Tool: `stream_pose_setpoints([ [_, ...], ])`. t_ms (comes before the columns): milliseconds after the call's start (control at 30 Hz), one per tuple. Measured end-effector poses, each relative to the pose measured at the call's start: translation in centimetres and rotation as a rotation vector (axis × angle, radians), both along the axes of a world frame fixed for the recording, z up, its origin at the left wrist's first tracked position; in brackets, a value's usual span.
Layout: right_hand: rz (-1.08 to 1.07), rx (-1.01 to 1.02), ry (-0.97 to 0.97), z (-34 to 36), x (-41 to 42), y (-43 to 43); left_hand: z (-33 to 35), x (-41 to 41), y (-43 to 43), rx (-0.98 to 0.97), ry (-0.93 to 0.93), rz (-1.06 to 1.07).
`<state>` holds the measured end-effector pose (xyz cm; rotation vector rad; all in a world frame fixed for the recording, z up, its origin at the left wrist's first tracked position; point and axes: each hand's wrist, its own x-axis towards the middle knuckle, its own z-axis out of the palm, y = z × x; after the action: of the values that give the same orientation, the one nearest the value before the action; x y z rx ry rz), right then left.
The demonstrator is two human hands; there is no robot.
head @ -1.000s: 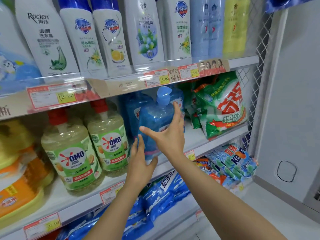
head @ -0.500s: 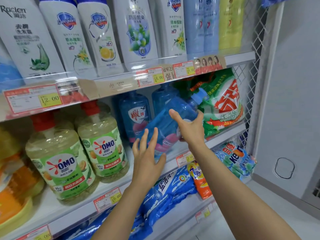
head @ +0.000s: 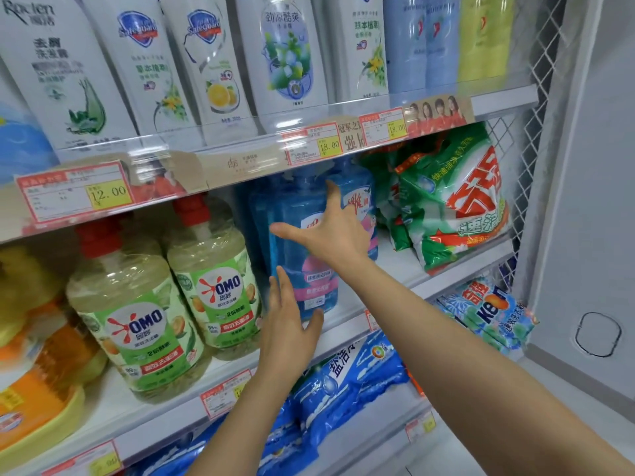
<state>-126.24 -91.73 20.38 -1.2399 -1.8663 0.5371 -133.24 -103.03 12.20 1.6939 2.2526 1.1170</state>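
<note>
A blue detergent bottle with a pink label stands upright at the front of the middle shelf. My right hand lies flat against its upper front, fingers spread and straight. My left hand touches the bottle's lower left side with straight fingers. More blue bottles stand behind and to the right of it.
Two pale OMO bottles with red caps stand left of the blue one. Green detergent bags lean at the right. White body-wash bottles fill the upper shelf. Blue bags lie on the lower shelf. A mesh panel closes the right end.
The blue bottle, tilted to the right half a second ago, now stands upright on the shelf. My right hand has moved from its neck to its front; my left hand has closed in on its side.
</note>
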Motion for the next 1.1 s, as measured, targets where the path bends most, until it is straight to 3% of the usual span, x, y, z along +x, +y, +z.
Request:
stream_pose_setpoints([
  [167, -0.023, 0.115, -0.094, -0.6, 0.3, 0.0, -1.2, -0.1, 0.2, -0.020, -0.184, -0.118],
  [333, 0.075, 0.078, -0.113, -0.6, 1.7, 0.4, -1.7, 0.2, 0.9, 0.010, -0.207, -0.134],
  [433, 0.293, -0.008, 0.093, -1.5, 4.8, -0.2, -2.7, 1.3, -0.2, 0.048, 0.022, 0.006],
  [533, 0.317, 0.011, 0.196, -4.5, 10.3, -1.8, -5.4, 4.6, -1.8, 0.112, 0.399, 0.032],
  [633, 0.262, -0.107, 0.197, -9.3, 17.8, -3.5, -8.6, 7.2, -2.1, -0.100, 0.580, 0.011],
  [733, 0.200, -0.316, -0.021, -15.9, 25.6, -5.7, -10.1, 8.3, -1.1, -0.247, 0.589, 0.080],
  [867, 0.343, -0.647, -0.495, -24.7, 31.8, -10.0, -11.1, 9.4, -0.2, -0.200, 0.553, 0.091],
  [933, 0.342, -0.646, -0.505, -27.2, 32.7, -11.3, -11.7, 9.9, 0.1, -0.154, 0.513, 0.089],
  [1000, 0.206, -0.542, -0.488, -28.3, 33.0, -11.5, -12.8, 11.3, -0.1, -0.136, 0.465, 0.063],
  [1100, 0.082, -0.414, -0.555, -29.2, 33.4, -11.5, -16.2, 14.7, -1.8, -0.242, 0.322, -0.098],
])
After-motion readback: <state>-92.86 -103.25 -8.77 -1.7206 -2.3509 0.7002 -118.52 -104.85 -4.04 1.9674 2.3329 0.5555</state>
